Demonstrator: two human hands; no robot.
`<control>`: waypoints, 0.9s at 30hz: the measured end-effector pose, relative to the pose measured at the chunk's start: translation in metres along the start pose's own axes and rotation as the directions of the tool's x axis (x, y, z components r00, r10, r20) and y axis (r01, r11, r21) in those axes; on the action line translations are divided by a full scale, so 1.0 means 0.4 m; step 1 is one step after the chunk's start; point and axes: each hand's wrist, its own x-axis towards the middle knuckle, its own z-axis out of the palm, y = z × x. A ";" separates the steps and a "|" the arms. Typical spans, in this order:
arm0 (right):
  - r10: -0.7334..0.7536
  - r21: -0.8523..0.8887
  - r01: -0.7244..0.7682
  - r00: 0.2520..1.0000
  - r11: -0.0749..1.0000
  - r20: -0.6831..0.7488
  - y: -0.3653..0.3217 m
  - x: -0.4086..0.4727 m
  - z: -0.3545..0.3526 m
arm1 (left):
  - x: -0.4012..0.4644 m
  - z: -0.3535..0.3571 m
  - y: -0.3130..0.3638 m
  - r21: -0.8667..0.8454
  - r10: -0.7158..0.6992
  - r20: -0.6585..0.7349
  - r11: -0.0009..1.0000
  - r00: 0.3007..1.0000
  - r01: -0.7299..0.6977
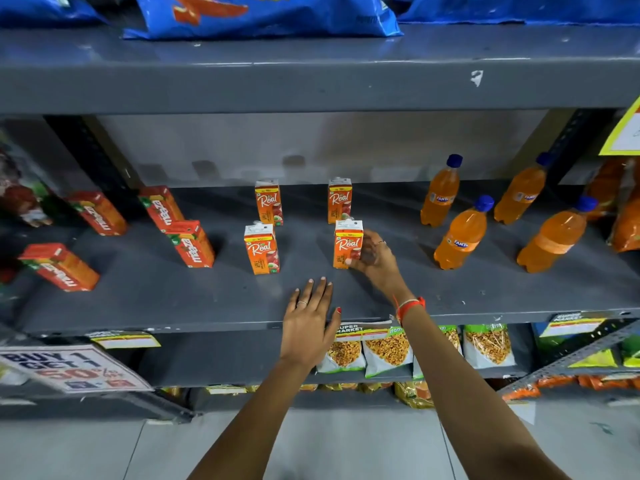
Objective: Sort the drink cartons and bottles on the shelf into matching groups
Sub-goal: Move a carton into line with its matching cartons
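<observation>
Right hand (372, 256) grips Real carton (347, 244); Fanta bottle (462, 233) stands apart.

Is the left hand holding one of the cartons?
No, the left hand lies flat and open on the shelf, touching no carton.

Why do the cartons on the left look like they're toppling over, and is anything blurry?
Head view: wide-angle distortion leans the Maaza cartons and Fanta bottles outward; the central Real cartons stand straight. The right hand at a Real carton is slightly motion-blurred; the left hand is sharp.
</observation>
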 end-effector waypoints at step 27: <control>-0.075 0.174 0.052 0.988 0.983 0.131 -0.170 0.042 0.698 | -0.232 -0.213 -0.689 0.035 -0.219 -0.018 0.975 0.976 0.220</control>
